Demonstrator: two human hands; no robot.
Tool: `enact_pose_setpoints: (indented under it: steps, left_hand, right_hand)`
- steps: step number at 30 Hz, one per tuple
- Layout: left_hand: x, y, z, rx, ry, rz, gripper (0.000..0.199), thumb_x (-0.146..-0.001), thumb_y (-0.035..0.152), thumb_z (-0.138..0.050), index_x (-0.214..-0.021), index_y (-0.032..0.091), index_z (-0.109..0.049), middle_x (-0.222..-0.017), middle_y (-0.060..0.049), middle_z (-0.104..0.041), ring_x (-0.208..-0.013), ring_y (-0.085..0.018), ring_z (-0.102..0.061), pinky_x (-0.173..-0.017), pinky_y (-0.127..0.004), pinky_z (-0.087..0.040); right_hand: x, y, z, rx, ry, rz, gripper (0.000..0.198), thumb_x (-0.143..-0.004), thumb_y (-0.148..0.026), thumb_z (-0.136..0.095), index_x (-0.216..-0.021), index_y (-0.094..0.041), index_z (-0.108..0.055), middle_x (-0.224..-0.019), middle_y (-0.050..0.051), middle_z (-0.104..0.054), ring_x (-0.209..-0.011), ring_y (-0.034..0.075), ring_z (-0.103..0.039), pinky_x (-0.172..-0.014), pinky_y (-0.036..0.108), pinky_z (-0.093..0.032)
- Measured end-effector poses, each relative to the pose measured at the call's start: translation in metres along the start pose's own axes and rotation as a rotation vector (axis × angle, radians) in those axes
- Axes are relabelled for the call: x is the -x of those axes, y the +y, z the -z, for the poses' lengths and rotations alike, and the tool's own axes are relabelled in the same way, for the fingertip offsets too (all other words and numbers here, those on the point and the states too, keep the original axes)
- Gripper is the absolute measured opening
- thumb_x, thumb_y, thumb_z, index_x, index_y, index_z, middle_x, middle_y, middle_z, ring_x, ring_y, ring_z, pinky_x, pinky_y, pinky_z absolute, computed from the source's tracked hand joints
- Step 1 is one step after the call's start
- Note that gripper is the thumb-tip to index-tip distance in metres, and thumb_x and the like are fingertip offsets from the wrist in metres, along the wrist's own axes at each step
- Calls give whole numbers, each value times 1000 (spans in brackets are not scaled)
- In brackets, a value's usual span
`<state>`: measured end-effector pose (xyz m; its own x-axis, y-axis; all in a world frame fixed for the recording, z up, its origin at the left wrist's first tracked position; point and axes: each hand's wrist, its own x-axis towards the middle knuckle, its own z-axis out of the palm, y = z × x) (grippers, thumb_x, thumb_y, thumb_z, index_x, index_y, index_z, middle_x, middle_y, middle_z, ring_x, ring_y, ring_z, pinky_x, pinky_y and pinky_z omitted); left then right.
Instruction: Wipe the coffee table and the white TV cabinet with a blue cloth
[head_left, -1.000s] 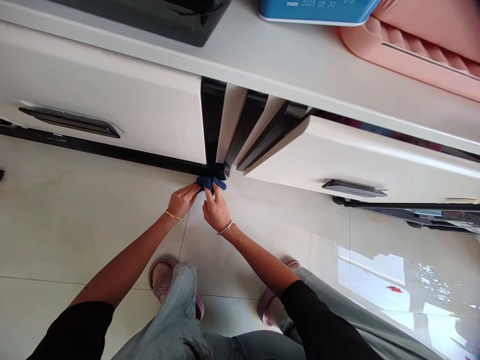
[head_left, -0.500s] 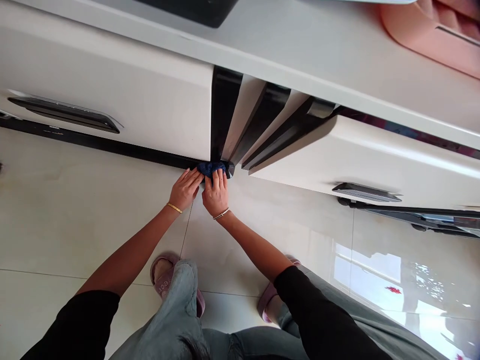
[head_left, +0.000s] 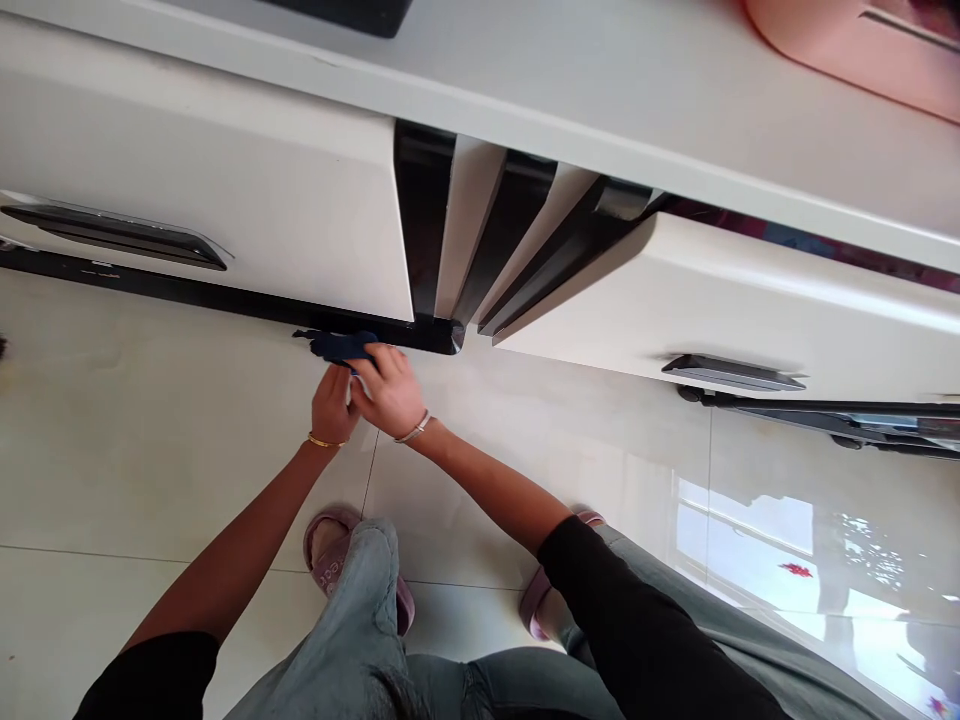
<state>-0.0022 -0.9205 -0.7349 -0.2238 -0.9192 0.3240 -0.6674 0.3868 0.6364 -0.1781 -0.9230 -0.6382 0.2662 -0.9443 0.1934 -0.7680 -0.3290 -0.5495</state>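
Note:
A dark blue cloth [head_left: 339, 346] is bunched beside the black base strip [head_left: 255, 308] of a white cabinet, one thin end trailing to the left. My right hand [head_left: 390, 392] is closed on the cloth's right part, fingers bent over it. Just below and to the left, my left hand [head_left: 331, 405] is closed at the cloth's lower edge, its fingertips partly hidden by the cloth and the right hand. The two hands touch or nearly touch.
White drawer fronts [head_left: 225, 170] with dark handles [head_left: 120, 235] flank slanted black panels [head_left: 424, 220]. A pink object [head_left: 855, 50] and a black object [head_left: 352, 12] sit on the cabinet top. At right, a dark frame [head_left: 810, 412] lies low by the floor. My slippered feet stand on glossy tiles [head_left: 187, 470].
The cloth and both hands have moved left along the base strip, away from its rounded end. The cloth has gone from pressed flat under my fingers to bunched and gathered.

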Motion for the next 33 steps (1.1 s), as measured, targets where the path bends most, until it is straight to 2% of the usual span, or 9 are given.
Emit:
enact_pose_setpoints:
  steps: [3,5,8,12,15,18,22,28,33]
  left_hand:
    - [3,30,-17,-69,40,-74,56,-104,38,-45,-155,14,-42,-145,-23,-61,-139,-33,-57,-113,-49,-49]
    - [-7,50,-29,-57,30,-74,62,-104,37,-44,-160,12,-34,-148,-24,-58,-142,-33,-54,-116,-48,-47]
    - [-32,71,-47,-60,-8,-106,65,-104,37,-45,-161,9,-31,-150,-26,-56,-148,-36,-47,-121,-55,-39]
    - [-59,78,-61,-177,-100,-215,51,-103,30,-46,-153,18,-49,-154,-20,-55,-153,-35,-40,-128,-61,-25]
    - [-69,64,-63,-234,-210,-330,42,-104,23,-43,-141,27,-63,-148,-12,-62,-146,-27,-51,-129,-53,-27]
    - [-74,42,-58,-247,-246,-357,39,-103,23,-45,-133,30,-69,-143,-8,-67,-141,-24,-57,-130,-51,-29]
    - [-81,17,-45,-255,-252,-331,35,-102,25,-48,-124,31,-74,-134,-6,-72,-134,-23,-62,-129,-50,-30]
    - [-84,-24,-16,-299,-184,-314,31,-101,27,-49,-115,31,-76,-127,-5,-76,-130,-22,-65,-126,-48,-35]
    - [-83,-72,19,-288,-108,-238,28,-97,26,-51,-107,28,-77,-124,-6,-75,-135,-24,-62,-129,-53,-31]
  right_hand:
    - [41,33,25,-66,187,-223,24,-101,-28,-46,-104,-20,-68,-107,13,-60,-108,23,-58,-97,39,-54]
    - [62,53,33,-66,334,-370,21,-100,-24,-44,-98,-19,-64,-100,11,-56,-99,22,-58,-88,38,-56]
    - [73,68,28,22,455,-468,24,-101,-25,-41,-114,-17,-60,-111,15,-56,-107,24,-60,-91,42,-57]
    - [64,74,-2,134,436,-354,35,-102,-28,-44,-131,-12,-55,-143,25,-47,-139,31,-49,-107,51,-52]
    - [55,89,-26,181,335,-208,34,-100,-22,-44,-128,-11,-60,-148,26,-48,-147,32,-43,-116,55,-46]
    - [50,107,-41,281,220,-107,33,-98,-18,-47,-125,-13,-65,-142,24,-59,-143,31,-50,-120,60,-39]
    - [39,114,-50,380,101,-38,28,-100,-24,-51,-119,-15,-70,-134,23,-67,-133,30,-61,-115,57,-44]
    - [6,83,-61,369,-48,50,35,-104,-21,-46,-128,-12,-69,-145,22,-63,-139,27,-58,-113,42,-51]
    - [-35,45,-72,308,-229,163,45,-104,-10,-41,-148,-4,-52,-162,20,-45,-153,25,-41,-126,38,-37]
